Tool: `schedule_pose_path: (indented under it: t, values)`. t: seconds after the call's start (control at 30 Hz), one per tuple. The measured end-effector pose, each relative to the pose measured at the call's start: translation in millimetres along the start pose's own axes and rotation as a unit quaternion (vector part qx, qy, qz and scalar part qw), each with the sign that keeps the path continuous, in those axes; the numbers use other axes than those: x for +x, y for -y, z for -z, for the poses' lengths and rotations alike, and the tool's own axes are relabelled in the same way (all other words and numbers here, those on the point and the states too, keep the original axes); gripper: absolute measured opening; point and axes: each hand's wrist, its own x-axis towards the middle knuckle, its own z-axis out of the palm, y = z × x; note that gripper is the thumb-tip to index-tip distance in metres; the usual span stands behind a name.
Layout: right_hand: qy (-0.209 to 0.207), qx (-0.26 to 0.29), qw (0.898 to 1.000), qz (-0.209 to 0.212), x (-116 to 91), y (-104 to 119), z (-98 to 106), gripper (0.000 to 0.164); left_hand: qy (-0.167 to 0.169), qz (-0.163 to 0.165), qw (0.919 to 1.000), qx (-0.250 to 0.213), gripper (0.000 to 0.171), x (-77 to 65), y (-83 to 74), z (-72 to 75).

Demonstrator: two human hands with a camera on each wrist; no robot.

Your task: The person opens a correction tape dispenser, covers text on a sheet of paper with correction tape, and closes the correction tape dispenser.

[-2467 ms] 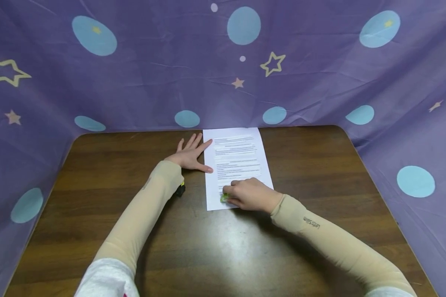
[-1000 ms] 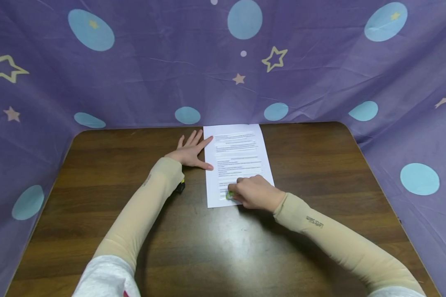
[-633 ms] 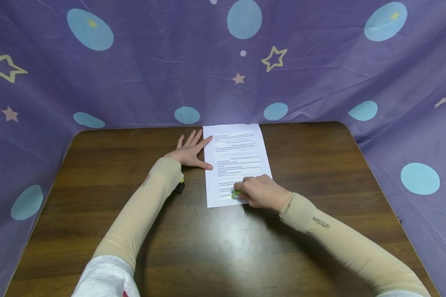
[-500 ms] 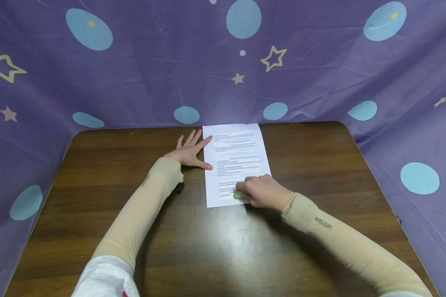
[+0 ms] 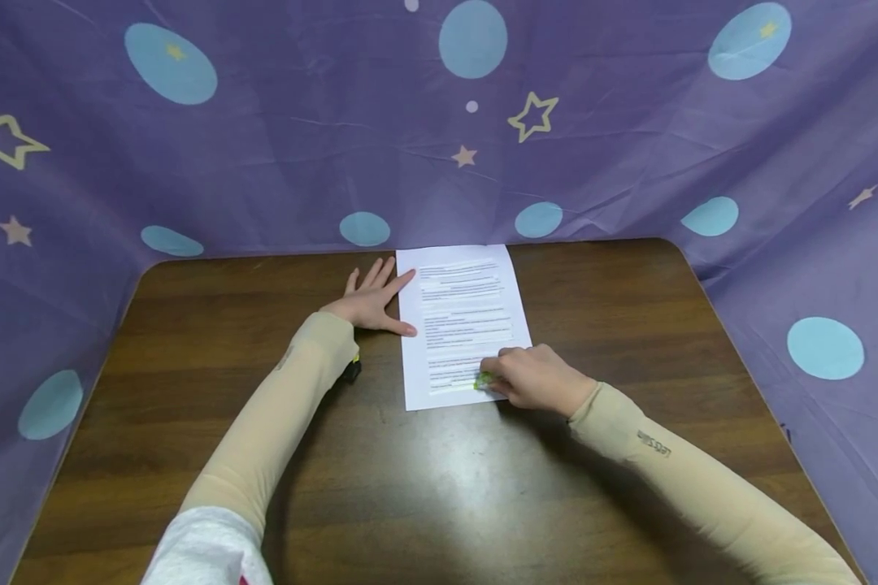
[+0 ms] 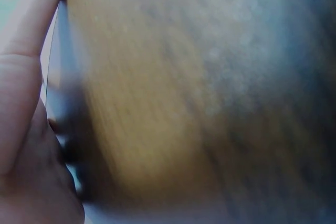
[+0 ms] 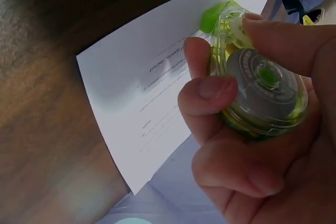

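A printed sheet of paper [image 5: 413, 382] lies on the table against the back curtain, with blank white bands among its lines of text. My left hand [image 5: 369, 307] is spread flat at the sheet's left edge, thumb and forefinger reaching onto it. Near the sheet's lower right, my right hand [image 5: 537, 378] grips a correction tape dispenser [image 7: 265, 85] between thumb and curled fingers. Its clear case shows a grey reel with a green hub, and its green tip [image 7: 212, 17] points at the paper. In the head view most of the dispenser is hidden behind the fingers.
The brown wooden table [image 5: 424, 496] extends around the sheet. A purple curtain [image 5: 285, 162] with stars and dots encloses its back and sides. A small black and yellow object [image 5: 352, 371] shows beside my left wrist.
My right hand has slid rightward along the sheet's lowest lines with the correction tape dispenser. My left hand has stayed in place on the paper's edge.
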Motion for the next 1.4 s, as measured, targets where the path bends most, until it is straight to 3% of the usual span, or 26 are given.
schedule_pose_path:
  t: [0.27,0.47,0.73,0.87,0.97,1.1,1.23,1.4]
  values:
    - [0.01,0.035,0.999,-0.017,-7.8,-4.1,6.2,0.008,-0.007,-0.014,0.9999,-0.007,0.127,-1.8,0.7,-0.3]
    - [0.042,0.132,0.99,-0.019,-20.5,-15.6,3.6,0.01,-0.006,-0.02,0.9994,-0.03,0.128,-7.6,-3.2,-4.7]
    - [0.008,0.179,0.983,-0.046,-42.2,-31.3,-3.9,0.015,-0.019,-0.02,0.9981,-0.055,0.129,-8.3,10.0,-22.7]
    - [-0.007,0.187,0.981,-0.042,-45.9,-32.9,-10.0,0.019,-0.02,-0.014,0.9963,-0.082,0.122,-14.2,13.3,-26.9]
    - [-0.021,0.185,0.982,-0.033,-45.7,-32.6,-12.9,0.024,-0.05,-0.008,0.9888,-0.141,0.107,-23.2,10.9,-24.6]
    - [-0.054,0.177,0.982,-0.023,-45.2,-35.1,-10.6,0.027,-0.132,-0.02,0.9696,-0.205,0.078,-35.2,3.3,-18.9]
    - [-0.086,0.176,0.98,-0.02,-43.2,-41.0,-0.8,0.029,-0.201,-0.053,0.9566,-0.205,0.052,-52.4,-6.8,-11.6]
    - [-0.102,0.201,0.974,-0.002,-35.1,-42.9,12.8,0.031,-0.252,-0.076,0.9425,-0.206,0.03,-80.0,-26.0,-8.6]
